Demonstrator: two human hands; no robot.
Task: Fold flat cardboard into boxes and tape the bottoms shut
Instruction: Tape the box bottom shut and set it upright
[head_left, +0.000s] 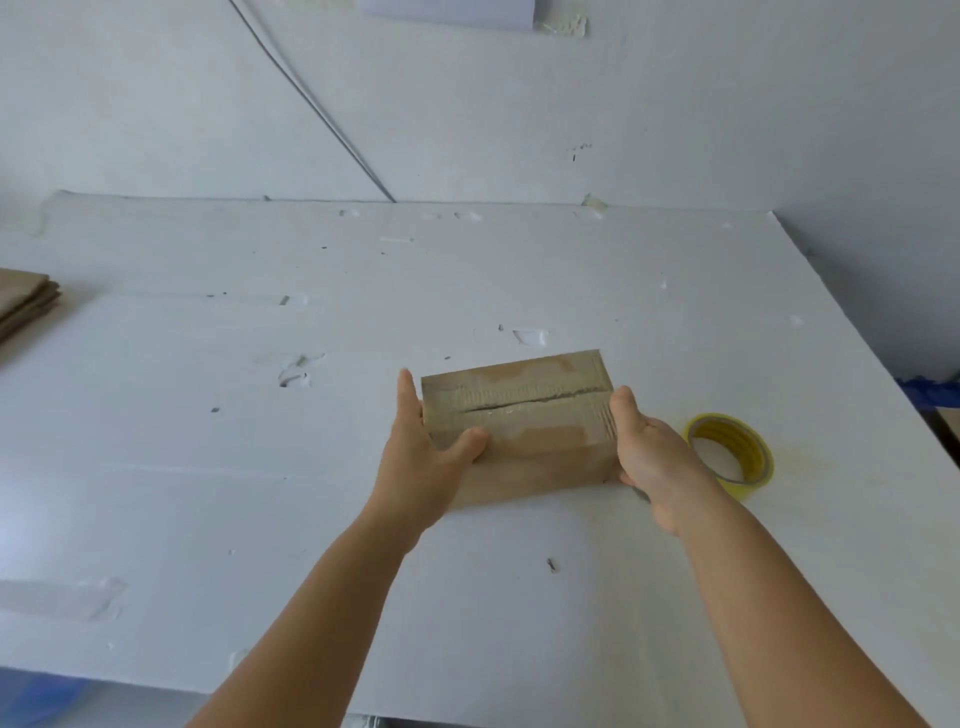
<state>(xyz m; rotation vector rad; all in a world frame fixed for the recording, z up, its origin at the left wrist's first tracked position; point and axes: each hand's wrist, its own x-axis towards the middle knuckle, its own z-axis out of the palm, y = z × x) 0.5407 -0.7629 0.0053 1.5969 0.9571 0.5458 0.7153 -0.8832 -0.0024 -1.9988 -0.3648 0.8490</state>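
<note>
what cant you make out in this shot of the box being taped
Head view:
- Far fingers of the left hand and right hand: hidden behind the box.
- Box underside: hidden against the table.
- Cardboard stack: cut by the left edge.
- Tape roll: partly behind the right wrist.

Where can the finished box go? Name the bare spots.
Bare table lies behind the box, and between it and the flat cardboard stack. Crowded on its right, by the tape roll.
</note>
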